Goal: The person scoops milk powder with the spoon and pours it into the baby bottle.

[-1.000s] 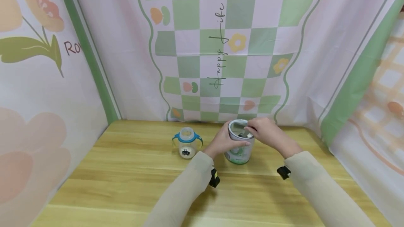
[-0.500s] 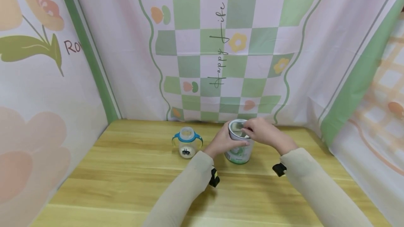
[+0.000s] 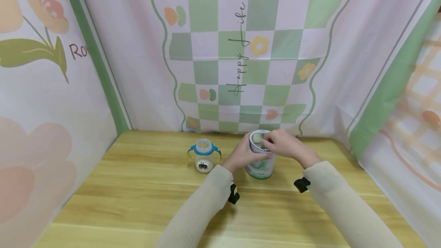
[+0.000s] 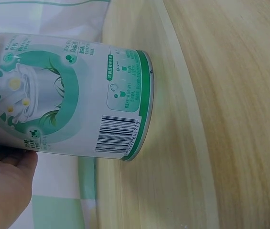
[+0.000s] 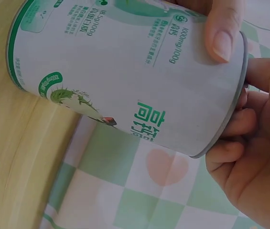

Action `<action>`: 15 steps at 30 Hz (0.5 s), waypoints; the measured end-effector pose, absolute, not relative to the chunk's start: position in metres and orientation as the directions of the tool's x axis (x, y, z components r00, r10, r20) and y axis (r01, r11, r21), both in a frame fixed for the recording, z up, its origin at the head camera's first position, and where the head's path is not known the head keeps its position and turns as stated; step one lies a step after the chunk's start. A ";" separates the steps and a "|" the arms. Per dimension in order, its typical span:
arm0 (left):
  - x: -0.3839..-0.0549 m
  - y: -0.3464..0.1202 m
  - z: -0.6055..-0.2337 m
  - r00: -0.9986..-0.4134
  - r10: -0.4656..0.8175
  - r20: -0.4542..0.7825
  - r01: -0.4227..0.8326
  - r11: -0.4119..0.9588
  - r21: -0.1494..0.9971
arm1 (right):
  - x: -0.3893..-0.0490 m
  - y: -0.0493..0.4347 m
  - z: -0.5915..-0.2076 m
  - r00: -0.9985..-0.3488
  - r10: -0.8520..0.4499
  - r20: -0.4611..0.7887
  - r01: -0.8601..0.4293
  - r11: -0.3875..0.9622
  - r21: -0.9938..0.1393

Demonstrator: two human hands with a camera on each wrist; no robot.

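Observation:
A white-and-green milk powder can [image 3: 260, 168] stands uncovered on the wooden table, its mouth facing up. My left hand [image 3: 241, 154] grips its side near the top; in the left wrist view, part of that hand [image 4: 5, 188] shows against the can wall. Over the rim, my right hand [image 3: 284, 145] reaches into the mouth with curled fingers. It seems to pinch a small scoop, mostly hidden by the fingers and the can. The right wrist view shows the right hand [image 5: 259, 152] bent over the metal rim, its fingertips partly hidden.
A clear baby bottle [image 3: 204, 158] with a blue two-handled collar stands uncapped left of the can, pale contents at its bottom. The wooden table [image 3: 138, 202] ends at a checked curtain [image 3: 256, 68] right behind the can. Printed cloth hangs at both sides.
My right hand has shifted slightly left and deeper over the can's mouth, hiding more of what it holds. The left hand, can and bottle have stayed in place.

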State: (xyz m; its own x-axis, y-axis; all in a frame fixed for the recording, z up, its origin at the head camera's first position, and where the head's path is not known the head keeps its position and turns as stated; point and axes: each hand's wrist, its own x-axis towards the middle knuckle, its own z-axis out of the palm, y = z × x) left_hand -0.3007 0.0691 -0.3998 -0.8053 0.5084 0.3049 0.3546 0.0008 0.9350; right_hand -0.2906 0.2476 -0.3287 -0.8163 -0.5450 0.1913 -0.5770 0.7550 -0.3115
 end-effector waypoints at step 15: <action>-0.299 0.068 -0.397 -0.791 0.521 0.322 0.358 -0.033 0.933 | -0.291 0.261 -0.331 -0.876 -0.420 0.235 -0.481 0.743 -0.466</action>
